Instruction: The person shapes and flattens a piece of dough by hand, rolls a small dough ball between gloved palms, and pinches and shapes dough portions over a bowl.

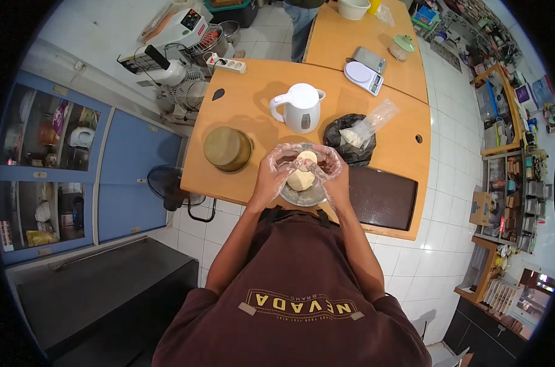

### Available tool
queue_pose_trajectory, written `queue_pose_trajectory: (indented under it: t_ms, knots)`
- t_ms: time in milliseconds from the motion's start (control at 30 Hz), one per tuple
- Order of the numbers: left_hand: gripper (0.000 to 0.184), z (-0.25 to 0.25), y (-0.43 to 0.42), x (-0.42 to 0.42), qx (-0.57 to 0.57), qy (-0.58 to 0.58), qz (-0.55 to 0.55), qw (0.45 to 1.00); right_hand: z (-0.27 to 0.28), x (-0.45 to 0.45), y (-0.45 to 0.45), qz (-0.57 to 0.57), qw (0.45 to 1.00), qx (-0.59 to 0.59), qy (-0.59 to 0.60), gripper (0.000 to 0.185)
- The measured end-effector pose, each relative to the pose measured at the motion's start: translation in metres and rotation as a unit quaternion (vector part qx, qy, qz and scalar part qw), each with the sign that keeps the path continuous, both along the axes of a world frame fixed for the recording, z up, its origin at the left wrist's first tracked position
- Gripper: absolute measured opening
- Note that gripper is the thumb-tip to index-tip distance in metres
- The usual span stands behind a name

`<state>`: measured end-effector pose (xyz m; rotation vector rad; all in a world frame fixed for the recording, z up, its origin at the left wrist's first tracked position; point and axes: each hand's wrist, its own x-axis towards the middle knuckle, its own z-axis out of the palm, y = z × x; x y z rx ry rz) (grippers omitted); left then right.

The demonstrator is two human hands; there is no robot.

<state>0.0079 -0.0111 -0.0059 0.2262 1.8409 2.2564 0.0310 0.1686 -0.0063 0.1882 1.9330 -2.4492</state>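
Head view: the white-dusted left hand (280,167) and right hand (330,166) are curling around pale dough (300,180), thumbs hiding whether it is forming one piece. Beneath, they are partly covering a bowl (302,198). Beyond, a kettle (303,111) is standing; the frame is cutting off a person (299,27).
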Motion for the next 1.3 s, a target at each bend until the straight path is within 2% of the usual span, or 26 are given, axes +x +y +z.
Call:
queue_pose_trajectory:
  t_ms: [167,267,367,467,667,767,967,1100,1200,1300]
  knots:
    - [0.037,-0.008,-0.003,-0.005,-0.023,0.008,-0.017,1.0,0.003,-0.001,-0.003,-0.003,1.0,0.022,0.019,0.044]
    - [0.034,-0.012,-0.003,-0.002,0.039,0.026,-0.022,0.999,0.001,-0.002,-0.005,-0.022,0.999,0.005,0.045,0.045]
    - [0.034,-0.006,0.0,0.0,-0.006,-0.002,-0.014,1.0,0.006,-0.001,-0.002,-0.002,1.0,0.006,0.026,0.042]
    - [0.036,-0.033,-0.011,-0.006,-0.064,0.062,-0.032,0.996,0.01,-0.002,0.0,0.018,1.0,0.005,-0.007,0.041]
    - [0.037,0.017,-0.016,-0.025,-0.133,0.074,-0.125,0.981,0.006,-0.008,0.002,0.009,0.999,0.002,0.04,0.042]
    - [0.039,0.015,-0.012,-0.024,-0.036,0.037,-0.122,0.991,0.006,-0.01,-0.003,-0.006,0.998,0.005,0.059,0.044]
    - [0.038,0.001,-0.006,-0.016,-0.031,0.04,-0.04,0.998,0.013,-0.011,0.004,0.01,0.999,0.014,0.036,0.048]
    - [0.036,-0.004,-0.008,-0.015,-0.012,0.013,-0.034,0.999,0.012,-0.012,0.004,0.03,0.999,0.022,0.035,0.05]
    - [0.035,-0.005,-0.007,-0.012,-0.031,0.026,-0.034,0.999,0.016,-0.007,-0.003,0.001,0.998,0.04,0.046,0.052]
    - [0.036,0.007,-0.001,-0.005,-0.018,0.025,-0.029,0.999,0.007,-0.004,-0.009,-0.026,0.998,0.01,0.056,0.05]
